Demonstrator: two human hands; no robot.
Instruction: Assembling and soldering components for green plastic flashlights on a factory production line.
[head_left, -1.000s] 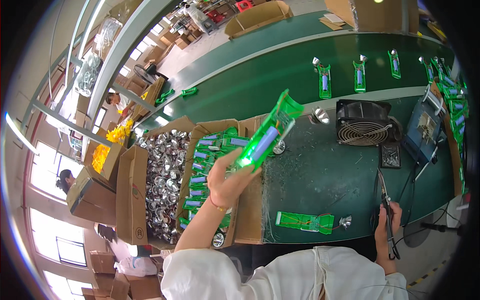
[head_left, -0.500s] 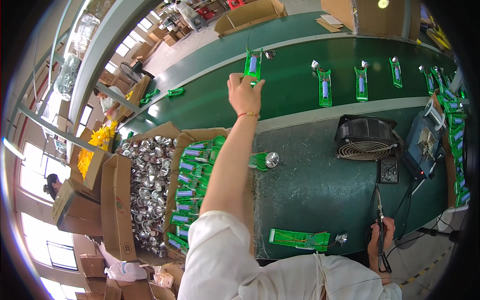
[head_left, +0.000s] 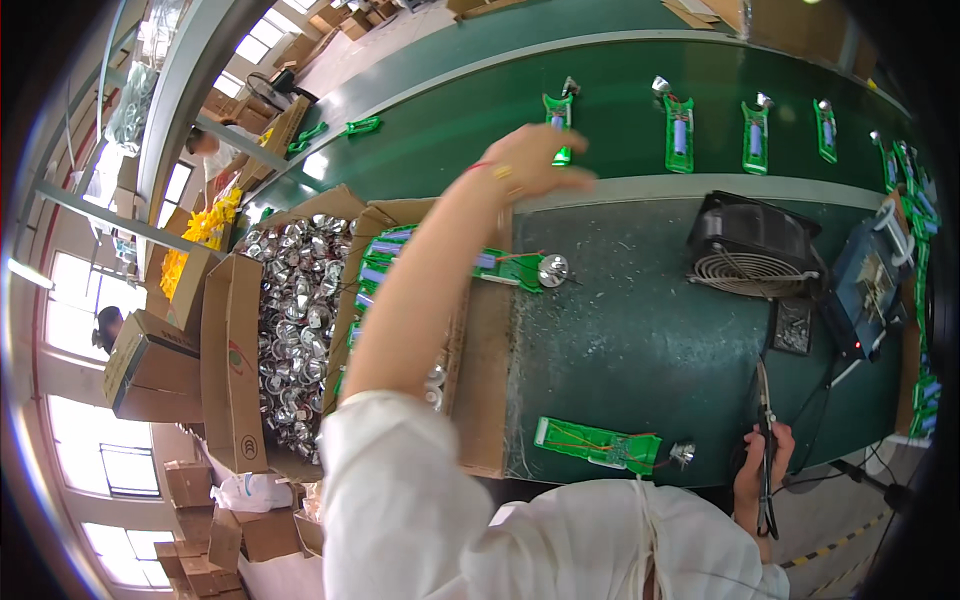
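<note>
My left hand (head_left: 530,165) is stretched out over the green belt, slightly blurred, with fingers apart. Just past its fingers lies a green plastic flashlight half-shell (head_left: 557,104) with a purple battery cell and a small silver reflector. Low on the right, my right hand (head_left: 762,462) is closed around a soldering iron (head_left: 766,425), its tip pointing away from me. In front of my body rests another green half-shell (head_left: 598,446), wired to a silver reflector (head_left: 682,454). One more wired reflector (head_left: 553,270) sticks out at the edge of a carton beneath my left forearm.
Left of my arm stands a carton of silver reflectors (head_left: 300,330) beside one of green shells with cells. A black fan (head_left: 752,245), a small tray (head_left: 791,326) and a blue soldering unit (head_left: 868,290) stand right. More shells (head_left: 680,135) lie along the belt.
My left hand has let go of the green half-shell, which now lies on the belt, and has drawn back from it. The view has shifted. My right hand keeps the soldering iron.
</note>
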